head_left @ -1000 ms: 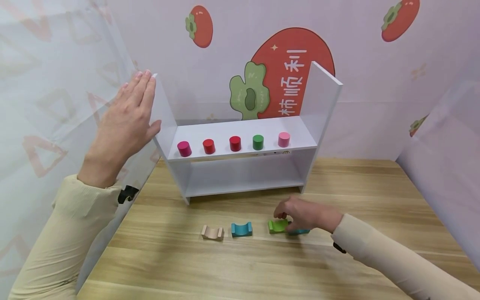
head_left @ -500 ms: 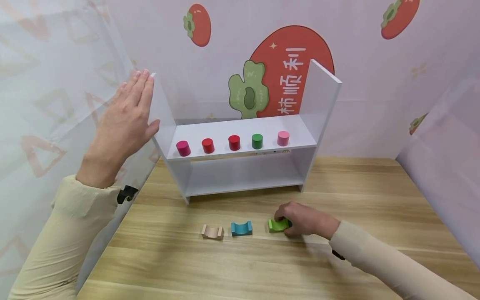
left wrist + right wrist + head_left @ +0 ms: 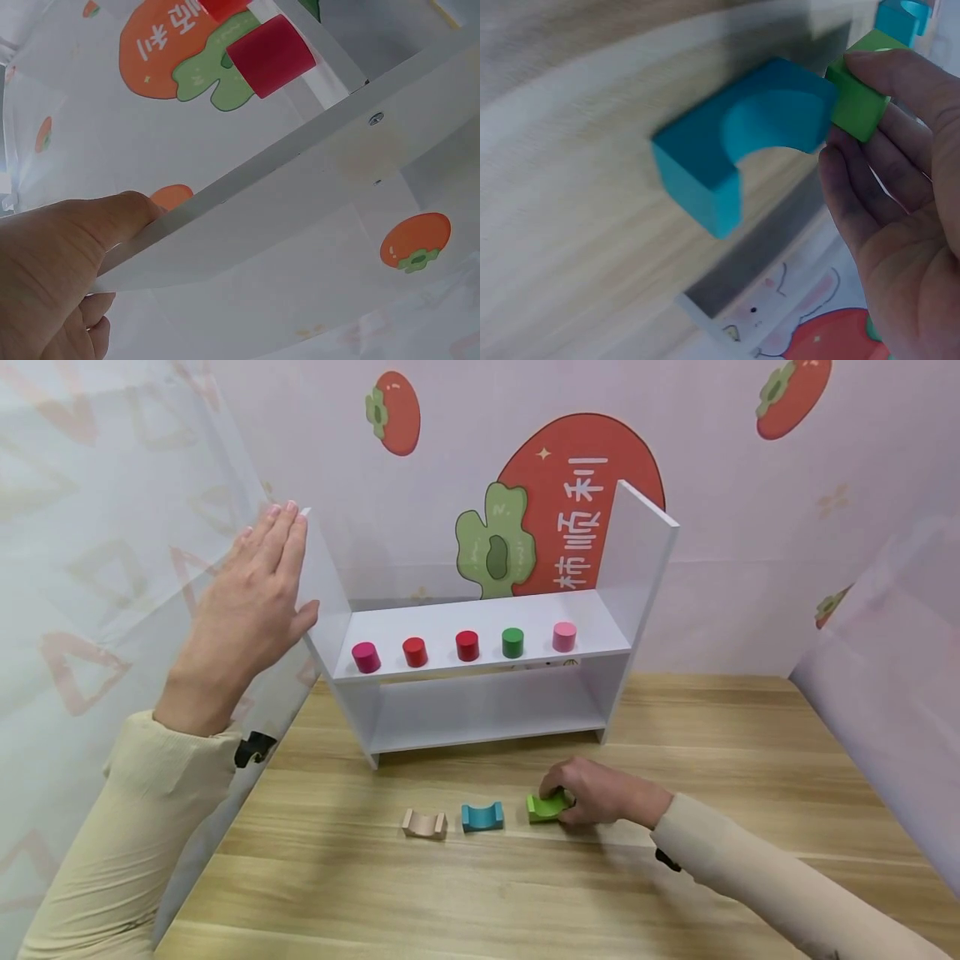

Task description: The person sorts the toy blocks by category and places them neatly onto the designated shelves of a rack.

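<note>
My right hand pinches a light green arch-shaped block at its right end, close to the wooden tabletop. In the right wrist view, the thumb and fingers are on the green block, and a teal arch block sits beside it; the hand hides that teal block in the head view. Left of the green block are another teal arch block and a natural wood one, hollows up. My left hand holds the white shelf's left side panel, thumb on one face and fingers on the other.
Several short cylinders line the upper board of the white shelf: magenta, two red, green and pink. The shelf stands on the wooden table. Printed cloth walls in the back and sides.
My right hand has closed on the green block and shifted it slightly left, nearer the teal block. The left hand stays on the panel.
</note>
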### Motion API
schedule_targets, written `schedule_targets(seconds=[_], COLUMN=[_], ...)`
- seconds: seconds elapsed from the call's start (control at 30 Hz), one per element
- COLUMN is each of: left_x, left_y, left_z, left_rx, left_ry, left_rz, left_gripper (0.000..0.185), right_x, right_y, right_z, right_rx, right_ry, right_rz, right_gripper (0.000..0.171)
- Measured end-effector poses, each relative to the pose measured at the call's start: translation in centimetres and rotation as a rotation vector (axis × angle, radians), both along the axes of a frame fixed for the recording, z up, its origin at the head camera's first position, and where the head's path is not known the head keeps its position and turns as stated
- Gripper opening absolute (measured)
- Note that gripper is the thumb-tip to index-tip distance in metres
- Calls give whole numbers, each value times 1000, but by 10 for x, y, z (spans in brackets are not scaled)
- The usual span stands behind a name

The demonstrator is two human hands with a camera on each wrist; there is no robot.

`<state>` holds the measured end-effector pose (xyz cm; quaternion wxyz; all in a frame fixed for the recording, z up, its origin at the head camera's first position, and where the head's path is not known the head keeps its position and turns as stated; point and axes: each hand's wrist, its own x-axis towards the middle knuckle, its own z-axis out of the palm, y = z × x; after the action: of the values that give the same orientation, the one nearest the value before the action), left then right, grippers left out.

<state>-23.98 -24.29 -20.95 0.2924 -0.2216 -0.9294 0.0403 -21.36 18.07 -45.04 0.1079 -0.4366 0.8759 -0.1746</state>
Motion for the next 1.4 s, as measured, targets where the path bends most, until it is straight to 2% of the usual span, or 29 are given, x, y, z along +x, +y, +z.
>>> schedule_targets(seconds=[0.13,0.37,0.67,0.97,1.4], left_x=[0,0,0,-1,-1], left_y=[-1,0,-3,-1,-1], left_z=[0,0,1,0,-1], left_rx=[7,9,5,11,19], left_ry=[-1,-3,6,10,17], left_rz=[-2,-5,3,-12,-16], left_gripper=[94,94,95,93,93], right_x=[-4,-12,-26,-41,-57], right_y=[-8,-26,-65,-97,-143], right_z=[9,28,47,45,43], right_rx=[-15,10,0,-115,-218], right_ry=[19,-29,4,21,-69], right_rz=[25,-5,56,80,-5], right_gripper=[27,33,32,29,37])
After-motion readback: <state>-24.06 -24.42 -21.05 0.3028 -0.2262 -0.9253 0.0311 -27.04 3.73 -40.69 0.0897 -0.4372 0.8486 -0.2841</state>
